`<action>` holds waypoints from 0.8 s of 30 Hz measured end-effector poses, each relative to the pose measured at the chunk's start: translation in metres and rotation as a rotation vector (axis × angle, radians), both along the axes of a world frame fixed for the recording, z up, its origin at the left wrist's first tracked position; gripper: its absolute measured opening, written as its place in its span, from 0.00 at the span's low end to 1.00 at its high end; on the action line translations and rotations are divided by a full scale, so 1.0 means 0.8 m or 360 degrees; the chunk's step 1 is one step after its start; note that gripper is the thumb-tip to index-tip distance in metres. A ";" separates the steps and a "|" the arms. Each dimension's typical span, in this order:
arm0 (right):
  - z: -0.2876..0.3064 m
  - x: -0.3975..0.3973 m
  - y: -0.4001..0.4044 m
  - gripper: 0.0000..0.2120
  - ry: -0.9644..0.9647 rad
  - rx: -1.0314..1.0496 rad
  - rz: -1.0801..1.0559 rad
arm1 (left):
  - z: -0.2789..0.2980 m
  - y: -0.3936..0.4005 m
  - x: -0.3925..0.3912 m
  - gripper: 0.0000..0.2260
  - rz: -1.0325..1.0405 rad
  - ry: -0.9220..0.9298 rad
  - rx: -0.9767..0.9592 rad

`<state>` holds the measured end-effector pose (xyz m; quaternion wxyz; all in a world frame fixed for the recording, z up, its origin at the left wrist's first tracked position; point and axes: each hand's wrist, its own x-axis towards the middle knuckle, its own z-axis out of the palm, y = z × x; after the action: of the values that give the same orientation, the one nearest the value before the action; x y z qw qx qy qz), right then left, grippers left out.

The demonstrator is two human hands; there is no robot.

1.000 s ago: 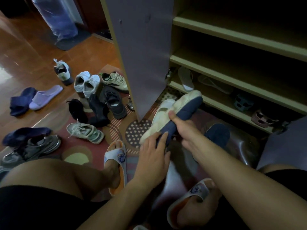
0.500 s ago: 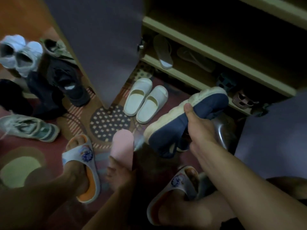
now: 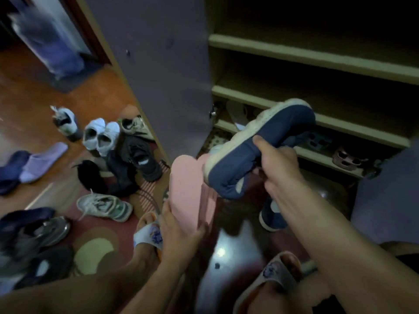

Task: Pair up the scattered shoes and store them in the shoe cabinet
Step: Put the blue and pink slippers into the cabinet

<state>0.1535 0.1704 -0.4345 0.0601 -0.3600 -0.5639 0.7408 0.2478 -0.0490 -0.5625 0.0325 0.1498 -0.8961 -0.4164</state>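
Observation:
My right hand (image 3: 277,168) grips a navy slipper with a white sole (image 3: 258,150), held up in front of the open shoe cabinet (image 3: 294,57). My left hand (image 3: 181,232) holds a pair of pink slippers (image 3: 188,191) upright by their heels, just left of the navy one. Another navy slipper (image 3: 271,215) lies on the floor under my right forearm. The cabinet's lowest shelf (image 3: 317,155) holds sandals and a flip-flop; the upper shelves look dark.
The cabinet door (image 3: 154,71) stands open to the left. Scattered on the rug: white sneakers (image 3: 99,134), black shoes (image 3: 133,159), a grey-green sneaker (image 3: 104,206), lilac and navy slippers (image 3: 34,162), a silver shoe (image 3: 45,230). My feet wear printed slides (image 3: 149,234).
My left hand has lifted the pink slippers off the floor. The navy slipper in my right hand has risen toward the shelves, and the camera has tilted up.

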 end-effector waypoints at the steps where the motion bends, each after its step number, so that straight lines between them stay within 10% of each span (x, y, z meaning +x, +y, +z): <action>1: 0.006 0.004 -0.003 0.17 0.0045 0.0054 -0.0014 | 0.019 0.006 0.003 0.53 -0.0033 0.0104 -0.0094; 6: 0.028 0.015 0.007 0.20 0.0126 0.0002 -0.0190 | 0.076 0.003 0.012 0.53 -0.0163 0.0628 -0.0687; 11: 0.040 0.027 0.024 0.21 0.0017 -0.0386 -0.0164 | 0.093 -0.018 -0.004 0.31 -0.0635 0.1263 -0.1201; 24: 0.048 0.060 0.005 0.24 -0.0551 -0.0811 0.0770 | 0.166 -0.058 -0.037 0.37 -0.1036 0.1507 -0.1711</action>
<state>0.2014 0.1747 -0.3965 -0.3035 -0.3399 -0.4322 0.7782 0.2183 -0.0952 -0.4297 0.3553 -0.3500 -0.8643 0.0660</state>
